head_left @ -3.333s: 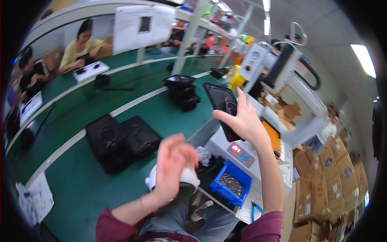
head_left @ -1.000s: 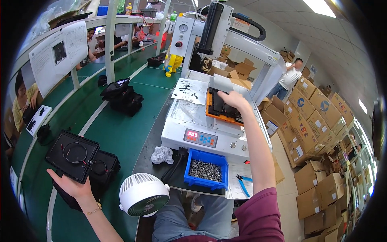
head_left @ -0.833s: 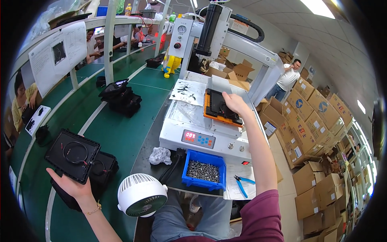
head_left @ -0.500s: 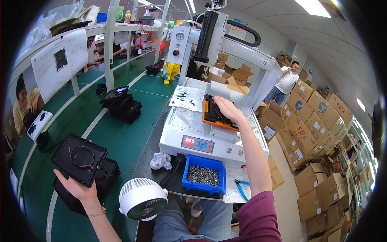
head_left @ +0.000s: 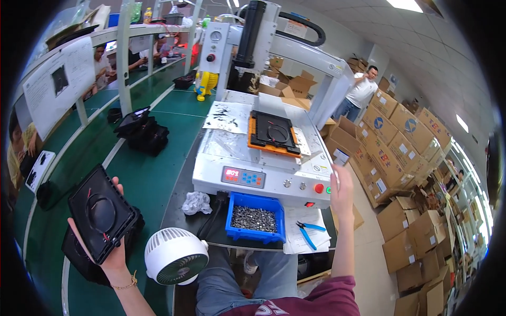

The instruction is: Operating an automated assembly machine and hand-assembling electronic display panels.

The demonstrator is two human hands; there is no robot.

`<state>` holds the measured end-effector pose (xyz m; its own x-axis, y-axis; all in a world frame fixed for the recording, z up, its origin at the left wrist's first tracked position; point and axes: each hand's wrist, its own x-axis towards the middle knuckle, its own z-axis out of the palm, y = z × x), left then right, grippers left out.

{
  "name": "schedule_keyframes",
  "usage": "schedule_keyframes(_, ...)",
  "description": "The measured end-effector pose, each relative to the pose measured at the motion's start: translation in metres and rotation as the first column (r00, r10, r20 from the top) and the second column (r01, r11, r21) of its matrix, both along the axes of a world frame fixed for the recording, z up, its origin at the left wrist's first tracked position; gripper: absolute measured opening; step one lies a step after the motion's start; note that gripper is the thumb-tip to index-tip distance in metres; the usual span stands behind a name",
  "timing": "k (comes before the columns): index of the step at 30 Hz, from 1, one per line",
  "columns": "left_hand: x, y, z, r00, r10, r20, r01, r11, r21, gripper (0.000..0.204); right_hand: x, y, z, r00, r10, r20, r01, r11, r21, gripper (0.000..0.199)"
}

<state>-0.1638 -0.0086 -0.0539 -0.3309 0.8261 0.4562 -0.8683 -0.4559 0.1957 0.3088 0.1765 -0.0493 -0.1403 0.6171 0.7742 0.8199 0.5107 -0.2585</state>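
My left hand (head_left: pixel 113 254) pinches a black rectangular plastic shell (head_left: pixel 101 210), tilted over the green bench (head_left: pixel 184 118); similar shell (head_left: pixel 266 123) sits in orange rectangular fixture (head_left: pixel 252 127). Right hand (head_left: pixel 342 192): fingers extended beside round green button (head_left: pixel 328 190), touch unclear. Cable coil could snag if loose.

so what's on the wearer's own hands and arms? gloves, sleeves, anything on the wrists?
No gloves on the left hand or right hand. Left wrist: thin gold-coloured bracelet. Right wrist: nothing visible. Right arm: maroon sleeve, ending short of the forearm. Left sleeve out of frame.
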Motion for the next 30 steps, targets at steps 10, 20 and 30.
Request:
schedule_keyframes(10, 0.069, -0.007, 0.015, 0.988, -0.045, -0.146, 0.016, 0.982, -0.190, 0.085, 0.033, -0.034, -0.069, 0.995, -0.099, 0.027, 0.100, 0.994, -0.044, 0.032)
schedule_keyframes(20, 0.162, -0.001, 0.011, 0.799, -0.579, -0.165, 0.494, 0.787, -0.369, 0.110, -0.010, -0.065, -0.019, 0.886, 0.305, -0.349, -0.361, 0.927, -0.107, 0.032)
schedule_keyframes(30, 0.190, -0.006, -0.066, 0.644, -0.704, 0.298, 0.757, 0.532, -0.379, 0.090, -0.119, -0.093, 0.026, 0.376, 0.899, 0.225, -0.772, 0.438, -0.460, 0.039)
